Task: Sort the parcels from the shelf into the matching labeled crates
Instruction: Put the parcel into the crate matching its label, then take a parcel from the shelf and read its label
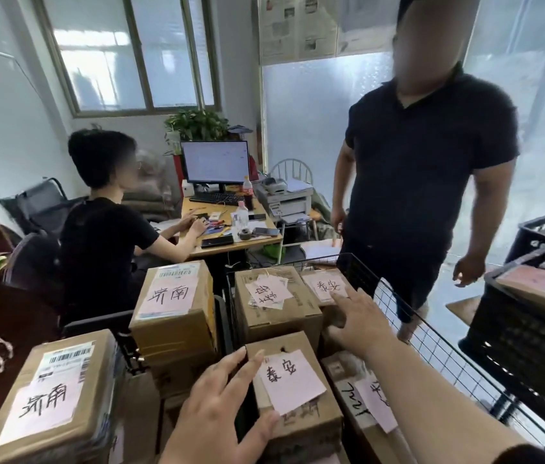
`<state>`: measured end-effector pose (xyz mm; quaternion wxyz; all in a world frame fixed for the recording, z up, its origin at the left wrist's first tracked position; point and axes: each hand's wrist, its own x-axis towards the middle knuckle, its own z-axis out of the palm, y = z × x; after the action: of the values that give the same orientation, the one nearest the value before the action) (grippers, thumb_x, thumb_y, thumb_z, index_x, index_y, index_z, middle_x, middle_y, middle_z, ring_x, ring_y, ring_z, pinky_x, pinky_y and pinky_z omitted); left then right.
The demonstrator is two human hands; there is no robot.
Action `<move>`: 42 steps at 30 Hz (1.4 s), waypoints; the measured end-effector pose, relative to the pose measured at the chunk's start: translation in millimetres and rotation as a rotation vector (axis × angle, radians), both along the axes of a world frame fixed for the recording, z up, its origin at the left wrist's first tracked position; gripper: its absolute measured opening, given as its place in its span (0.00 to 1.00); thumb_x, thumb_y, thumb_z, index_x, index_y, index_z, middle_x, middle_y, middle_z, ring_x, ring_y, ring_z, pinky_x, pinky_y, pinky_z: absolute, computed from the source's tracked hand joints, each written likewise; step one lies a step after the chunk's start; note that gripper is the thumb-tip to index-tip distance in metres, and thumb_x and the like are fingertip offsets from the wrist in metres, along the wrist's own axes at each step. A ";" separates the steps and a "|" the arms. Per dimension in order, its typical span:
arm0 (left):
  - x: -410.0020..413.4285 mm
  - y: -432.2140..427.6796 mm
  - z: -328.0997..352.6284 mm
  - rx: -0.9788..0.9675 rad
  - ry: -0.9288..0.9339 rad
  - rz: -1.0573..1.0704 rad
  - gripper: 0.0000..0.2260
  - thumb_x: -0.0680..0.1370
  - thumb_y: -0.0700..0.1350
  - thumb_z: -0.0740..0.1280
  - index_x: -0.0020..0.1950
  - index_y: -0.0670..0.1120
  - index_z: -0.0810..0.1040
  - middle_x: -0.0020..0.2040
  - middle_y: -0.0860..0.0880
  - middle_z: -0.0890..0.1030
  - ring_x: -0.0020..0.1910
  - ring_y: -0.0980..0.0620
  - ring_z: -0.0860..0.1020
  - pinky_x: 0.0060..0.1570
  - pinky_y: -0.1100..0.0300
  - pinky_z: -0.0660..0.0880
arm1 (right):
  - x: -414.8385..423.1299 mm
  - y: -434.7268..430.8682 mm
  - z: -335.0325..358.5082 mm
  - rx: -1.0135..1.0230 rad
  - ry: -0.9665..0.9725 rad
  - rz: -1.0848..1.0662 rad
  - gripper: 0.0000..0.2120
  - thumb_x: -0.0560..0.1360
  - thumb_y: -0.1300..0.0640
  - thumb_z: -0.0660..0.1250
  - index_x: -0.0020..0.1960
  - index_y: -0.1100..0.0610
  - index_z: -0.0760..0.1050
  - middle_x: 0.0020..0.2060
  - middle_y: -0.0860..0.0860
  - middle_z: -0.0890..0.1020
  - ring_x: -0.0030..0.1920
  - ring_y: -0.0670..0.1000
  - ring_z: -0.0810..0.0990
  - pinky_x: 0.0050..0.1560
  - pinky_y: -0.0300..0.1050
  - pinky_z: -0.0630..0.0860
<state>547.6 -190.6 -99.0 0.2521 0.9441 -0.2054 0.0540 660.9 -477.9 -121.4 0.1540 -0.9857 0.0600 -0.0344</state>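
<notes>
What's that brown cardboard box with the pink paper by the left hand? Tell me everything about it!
The brown cardboard box is closed and sits among other boxes in the black wire cart. A pink paper note with two black handwritten characters lies askew on its top, and printing shows near its front edge. The left hand touches its left side, fingers spread, thumb on top.

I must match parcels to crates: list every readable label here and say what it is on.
"泰安", handwritten: near centre parcel.
"泰安", handwritten: far right parcel.
"济南", upside down: left parcel and tall middle parcel.
Too blurred or small: back middle parcel slips, barcode sticker, wall newspapers, monitor.
</notes>
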 end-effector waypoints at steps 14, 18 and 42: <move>-104.4 -16.2 24.5 0.066 -0.286 -0.309 0.32 0.77 0.68 0.55 0.79 0.62 0.51 0.79 0.57 0.55 0.78 0.56 0.50 0.77 0.56 0.47 | -310.9 74.7 45.7 -0.071 -0.245 -0.064 0.38 0.69 0.26 0.56 0.69 0.25 0.35 0.69 0.28 0.37 0.71 0.35 0.34 0.67 0.37 0.29; -164.0 -37.3 19.1 0.081 -0.313 -0.483 0.33 0.76 0.69 0.54 0.78 0.65 0.43 0.80 0.57 0.48 0.78 0.54 0.43 0.77 0.52 0.42 | -411.9 84.6 40.6 -0.112 -0.252 -0.221 0.40 0.65 0.21 0.52 0.67 0.24 0.32 0.68 0.28 0.32 0.68 0.31 0.27 0.66 0.34 0.27; -515.3 -183.2 0.0 -0.069 -0.262 -1.115 0.33 0.74 0.69 0.54 0.76 0.67 0.45 0.78 0.62 0.50 0.77 0.59 0.45 0.73 0.57 0.45 | -821.4 21.6 28.2 -0.027 -0.360 -1.058 0.39 0.72 0.35 0.67 0.74 0.32 0.47 0.77 0.39 0.49 0.77 0.48 0.52 0.72 0.52 0.63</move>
<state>32.2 -373.8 -99.0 0.2457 0.6698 -0.6998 0.0361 -160.5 -456.4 -93.2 0.1108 -0.8015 0.5189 -0.2758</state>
